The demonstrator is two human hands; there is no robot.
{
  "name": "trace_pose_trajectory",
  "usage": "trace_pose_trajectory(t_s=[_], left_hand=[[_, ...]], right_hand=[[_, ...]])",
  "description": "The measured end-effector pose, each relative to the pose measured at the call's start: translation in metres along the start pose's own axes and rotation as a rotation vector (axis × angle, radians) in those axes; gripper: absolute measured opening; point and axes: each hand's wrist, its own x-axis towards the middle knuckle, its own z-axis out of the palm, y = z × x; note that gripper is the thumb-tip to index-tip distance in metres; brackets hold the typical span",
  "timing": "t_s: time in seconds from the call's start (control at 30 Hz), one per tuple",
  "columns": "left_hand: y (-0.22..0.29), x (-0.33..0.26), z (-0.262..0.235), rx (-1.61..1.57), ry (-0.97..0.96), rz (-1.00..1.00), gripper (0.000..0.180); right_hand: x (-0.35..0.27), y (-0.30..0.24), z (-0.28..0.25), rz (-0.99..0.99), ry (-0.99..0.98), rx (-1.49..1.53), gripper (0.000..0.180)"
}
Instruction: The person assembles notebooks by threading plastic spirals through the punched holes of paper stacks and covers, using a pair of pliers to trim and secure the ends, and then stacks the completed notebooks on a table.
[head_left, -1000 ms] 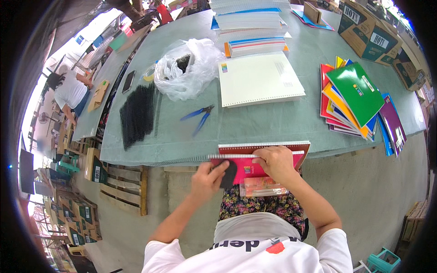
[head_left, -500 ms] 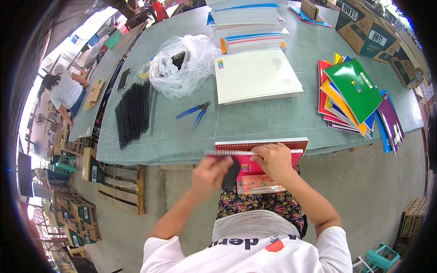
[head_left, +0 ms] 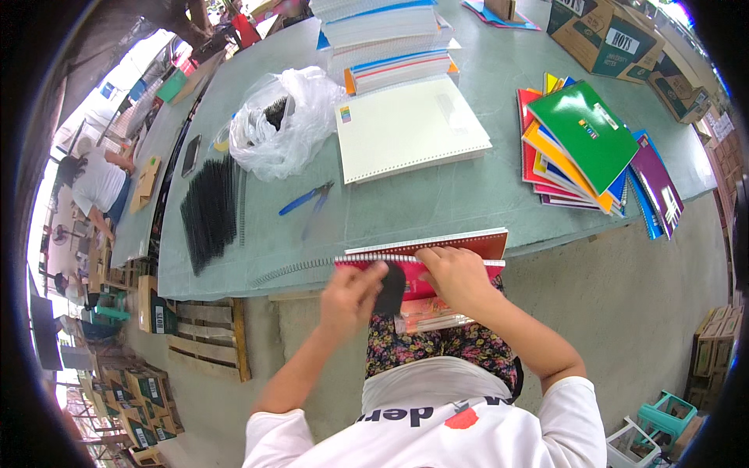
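A pinkish-red notebook [head_left: 411, 290] lies at the table's near edge, its punched edge facing away from me. A thin spiral coil [head_left: 292, 271] runs leftward from that edge over the table; turns of it show along the notebook's left part. My right hand [head_left: 462, 281] grips the notebook's edge, fingers over the top. My left hand [head_left: 349, 299], somewhat blurred, is closed at the left end of the edge, against a flat black pad [head_left: 391, 290] with a rounded end. Behind lies a dark red-brown notebook [head_left: 485, 243]. An orange patterned, plastic-wrapped pack [head_left: 429, 313] sits below the pink cover.
Black coils [head_left: 209, 214], blue-handled pliers [head_left: 306, 199], a plastic bag [head_left: 285, 144] and a phone [head_left: 191, 154] lie to the left. White punched sheets [head_left: 413, 129] sit before tall paper stacks [head_left: 382, 39]. Coloured notebooks [head_left: 585, 136] and cartons [head_left: 605, 39] stand right. Another person [head_left: 100, 183] works far left.
The view has shifted a little, so the tabletop things sit further left. My left hand has moved slightly at the coil end; my right hand still holds the notebook's edge.
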Motion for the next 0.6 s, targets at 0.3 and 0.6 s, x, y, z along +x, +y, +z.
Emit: trace_pose_trajectory(t_s=[0.3,0.6], left_hand=[[0.011,0.016,0.012,-0.106,-0.185,0.035,0.036],[0.021,0.035,0.013,-0.166,-0.068,0.011,0.036]], right_hand=[[-0.049,0.074,-0.031,0.555,-0.121,1.051,0.023],[-0.054,0.066,-0.008,0.622,0.108,1.306,0.023]])
